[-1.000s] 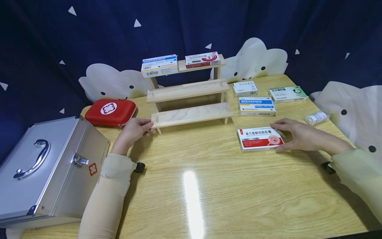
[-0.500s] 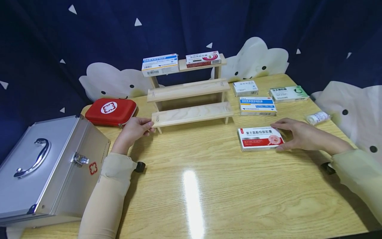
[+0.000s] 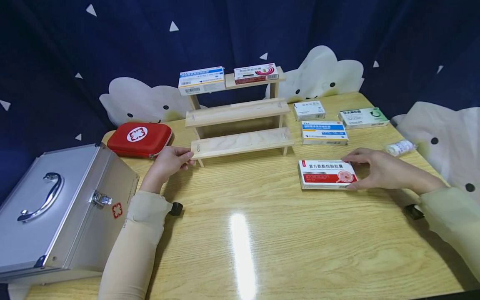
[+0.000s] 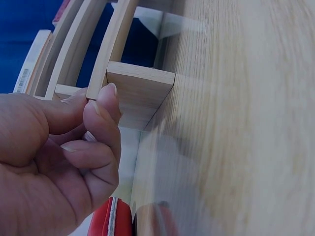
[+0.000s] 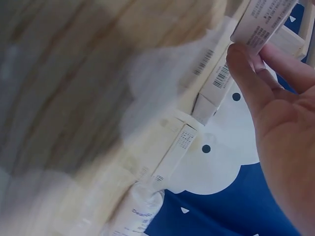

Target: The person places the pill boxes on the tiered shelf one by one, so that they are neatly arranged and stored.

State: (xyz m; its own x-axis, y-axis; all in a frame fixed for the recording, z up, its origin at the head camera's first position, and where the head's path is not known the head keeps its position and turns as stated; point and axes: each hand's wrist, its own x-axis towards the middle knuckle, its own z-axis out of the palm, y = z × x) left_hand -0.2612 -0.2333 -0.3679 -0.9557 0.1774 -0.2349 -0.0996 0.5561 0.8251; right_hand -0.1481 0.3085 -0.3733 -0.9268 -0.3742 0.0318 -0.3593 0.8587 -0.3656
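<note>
My left hand (image 3: 170, 163) pinches the left front end of the lowest step of a three-tier wooden shelf (image 3: 240, 143); in the left wrist view, thumb and index finger (image 4: 108, 98) meet at the board's corner. At the right, my right hand (image 3: 388, 170) holds a red and white medicine box (image 3: 326, 177) by its right end, thumb at the near side and fingers at the far side. The right wrist view shows the end of this box (image 5: 263, 24) at the fingertips. On the top tier lie a blue and white medicine box (image 3: 201, 81) and a pink and white one (image 3: 256, 74).
Behind the right hand lie a small white box (image 3: 308, 111), a blue and white box (image 3: 324, 133), a green and white box (image 3: 363, 118) and a wrapped white bottle (image 3: 399, 148). A red first-aid case (image 3: 150, 141) and a silver metal case (image 3: 67, 208) stand left.
The red and white box has turned slightly in the right hand, its far edge now level across the head view. The left hand keeps its pinch on the shelf.
</note>
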